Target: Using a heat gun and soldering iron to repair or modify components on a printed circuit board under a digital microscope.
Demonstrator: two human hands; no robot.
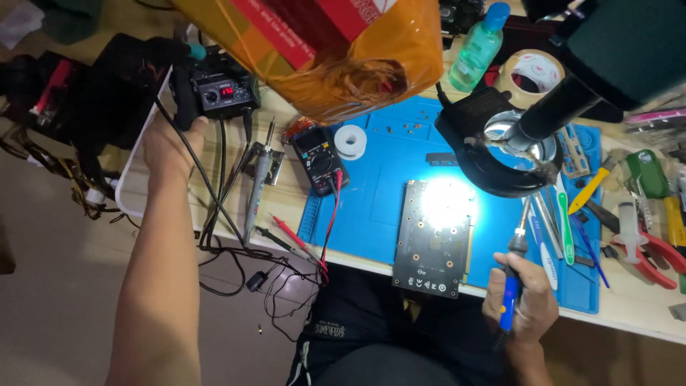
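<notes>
A blue iron (510, 289) is gripped by the right hand (522, 304), the station (221, 91) is grasped by the left hand (170, 139), and the board (433, 236) lies untouched.

Orange plastic bag (357, 64) above the bench; green bottle (477, 48) and tape roll (532, 75) behind a blue mat (379, 207); multimeter (319, 159), solder spool (350, 141), red pliers (654, 254) alongside.

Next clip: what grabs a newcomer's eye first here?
The circuit board on the blue mat, washed out by glare under the lamp. An orange plastic bag looms at the top. The right hand holds a blue-handled tool; the left hand reaches the soldering station.
</notes>
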